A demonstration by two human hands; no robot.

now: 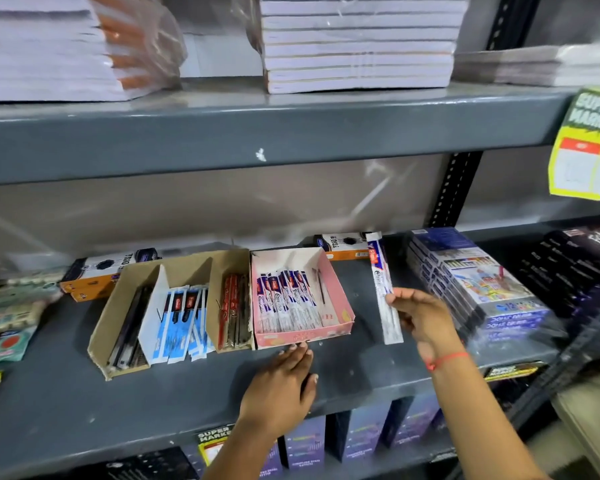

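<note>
A pink open box (340, 301) of white, blue and red pen packets (288, 299) sits on the grey shelf (66, 393). My left hand (284, 382) lies flat on the shelf, its straight fingertips touching the box's front edge. To the right of the box, my right hand (420, 317) grips a long pen packet (383, 289) of the same kind near its lower half, holding it upright above the shelf. A red thread circles the right wrist.
A brown cardboard box (115, 317) with dividers holds dark pens, blue packets and red pens left of the pink box. Orange-black boxes (97, 271) stand behind. Wrapped colour-pencil packs (475, 285) and dark boxes (575, 268) lie right. Notebook stacks (357, 43) fill the upper shelf.
</note>
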